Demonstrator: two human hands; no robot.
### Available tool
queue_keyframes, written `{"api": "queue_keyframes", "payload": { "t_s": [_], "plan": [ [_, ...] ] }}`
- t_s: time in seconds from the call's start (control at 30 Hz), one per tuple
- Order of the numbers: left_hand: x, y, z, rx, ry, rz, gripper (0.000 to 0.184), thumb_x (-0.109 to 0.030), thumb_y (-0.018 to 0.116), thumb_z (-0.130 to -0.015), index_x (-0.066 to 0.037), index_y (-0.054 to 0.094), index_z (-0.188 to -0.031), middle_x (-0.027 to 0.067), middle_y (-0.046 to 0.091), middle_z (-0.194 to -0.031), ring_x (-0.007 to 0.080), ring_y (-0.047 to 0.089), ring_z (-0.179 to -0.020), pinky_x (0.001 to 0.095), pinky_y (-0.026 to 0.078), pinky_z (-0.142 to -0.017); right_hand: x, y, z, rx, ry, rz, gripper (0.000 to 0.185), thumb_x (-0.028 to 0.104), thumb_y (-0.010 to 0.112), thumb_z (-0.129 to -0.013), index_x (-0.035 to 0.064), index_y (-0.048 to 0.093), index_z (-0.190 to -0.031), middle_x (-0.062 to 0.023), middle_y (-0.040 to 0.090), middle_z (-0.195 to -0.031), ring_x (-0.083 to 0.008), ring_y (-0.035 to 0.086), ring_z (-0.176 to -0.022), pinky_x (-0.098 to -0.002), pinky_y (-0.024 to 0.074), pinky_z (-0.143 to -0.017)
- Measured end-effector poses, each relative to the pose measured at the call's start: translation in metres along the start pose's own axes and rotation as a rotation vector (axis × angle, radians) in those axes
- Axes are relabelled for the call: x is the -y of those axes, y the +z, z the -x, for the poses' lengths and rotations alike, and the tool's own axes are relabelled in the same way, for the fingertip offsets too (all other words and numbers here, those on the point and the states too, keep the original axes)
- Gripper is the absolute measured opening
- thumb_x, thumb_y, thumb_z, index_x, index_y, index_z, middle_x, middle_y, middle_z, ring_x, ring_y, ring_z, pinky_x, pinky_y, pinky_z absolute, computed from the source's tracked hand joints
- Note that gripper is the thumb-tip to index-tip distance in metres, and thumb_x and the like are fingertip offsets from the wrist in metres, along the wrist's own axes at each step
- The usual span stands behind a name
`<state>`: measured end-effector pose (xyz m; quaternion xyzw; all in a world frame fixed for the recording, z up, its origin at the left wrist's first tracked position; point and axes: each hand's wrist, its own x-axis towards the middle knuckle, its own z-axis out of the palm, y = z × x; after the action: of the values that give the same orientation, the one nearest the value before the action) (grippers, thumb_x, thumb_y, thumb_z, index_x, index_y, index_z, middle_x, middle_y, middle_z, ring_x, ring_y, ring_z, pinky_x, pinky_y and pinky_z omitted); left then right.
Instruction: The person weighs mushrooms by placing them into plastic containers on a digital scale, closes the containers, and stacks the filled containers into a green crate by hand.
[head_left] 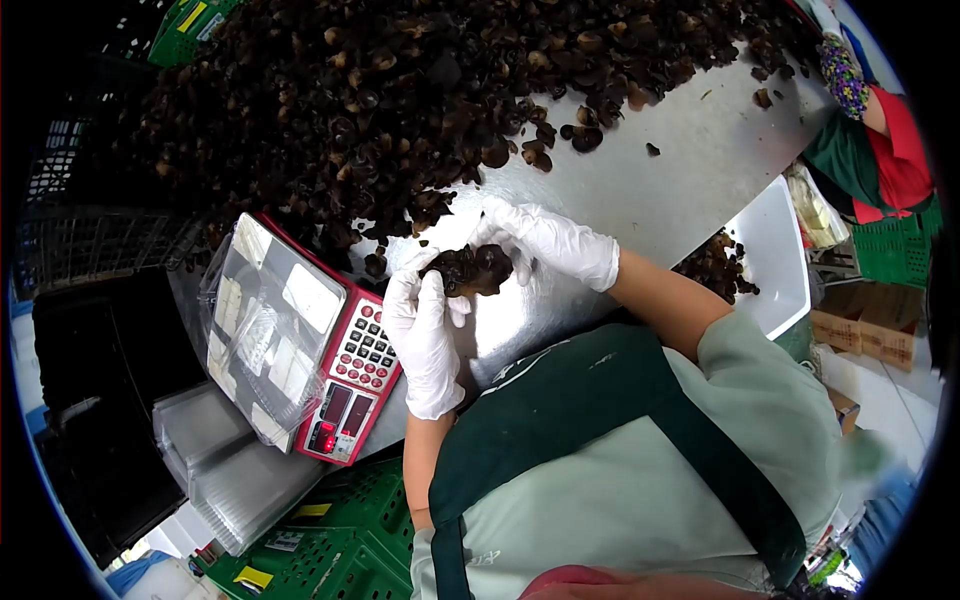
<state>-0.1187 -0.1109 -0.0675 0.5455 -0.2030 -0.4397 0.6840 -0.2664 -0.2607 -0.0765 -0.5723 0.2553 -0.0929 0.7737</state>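
A dark brown clump of wood ear mushroom [478,270] is held between my two hands over the steel table. My left hand [425,345], in a white glove, pinches its left side between thumb and fingers. On the other side my right hand [550,243], gloved too, grips the clump's right edge, with some fingertips hidden behind it. A large pile of wood ear mushrooms [370,110] spreads over the table [660,190] beyond my hands. Close by my left hand stands a red and white digital scale [362,360] with clear plastic packaging on its plate.
Clear plastic trays [245,490] are stacked left of the scale, beside a black crate [100,390]. Green crates [340,540] stand below. A white tub [775,260] with some mushrooms sits at right. Another person's patterned sleeve [845,80] shows at the upper right.
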Motion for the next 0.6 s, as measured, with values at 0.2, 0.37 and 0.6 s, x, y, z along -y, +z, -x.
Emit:
{"api": "queue_keyframes", "payload": {
  "t_s": [0.2, 0.37, 0.6],
  "plan": [
    [0.019, -0.007, -0.001, 0.051, 0.129, -0.172, 0.021, 0.003, 0.065, -0.097, -0.001, 0.061, -0.117, 0.0051, 0.067, -0.096, 0.0086, 0.064, -0.078, 0.0199, 0.049, -0.068, 0.007, 0.018, 0.002, 0.078, -0.308, 0.379, 0.063, 0.016, 0.070, -0.092, 0.0078, 0.048, -0.150, -0.0116, 0.065, -0.132, -0.0240, 0.058, -0.129, -0.0381, 0.0426, -0.114],
    [0.008, -0.005, 0.018, 0.022, 0.402, -0.662, 0.046, 0.005, 0.065, -0.094, 0.000, 0.047, -0.136, 0.0109, 0.062, -0.119, 0.0138, 0.062, -0.097, 0.0291, 0.051, -0.088, -0.023, -0.004, -0.039, -0.183, -0.336, 0.826, 0.029, 0.018, 0.068, -0.092, 0.0106, 0.068, -0.121, -0.0141, 0.070, -0.116, -0.0263, 0.068, -0.102, -0.0362, 0.0544, -0.092],
    [-0.005, -0.041, 0.053, -0.104, 0.799, -0.998, 0.034, 0.014, 0.067, -0.084, 0.002, 0.066, -0.116, 0.0153, 0.072, -0.095, 0.0280, 0.069, -0.079, 0.0338, 0.055, -0.073, 0.052, -0.015, -0.133, -0.502, -0.796, 1.171, 0.057, 0.011, 0.068, -0.080, 0.0231, 0.064, -0.135, -0.0120, 0.051, -0.148, -0.0340, 0.040, -0.143, -0.0465, 0.0387, -0.116]
  ]
}}
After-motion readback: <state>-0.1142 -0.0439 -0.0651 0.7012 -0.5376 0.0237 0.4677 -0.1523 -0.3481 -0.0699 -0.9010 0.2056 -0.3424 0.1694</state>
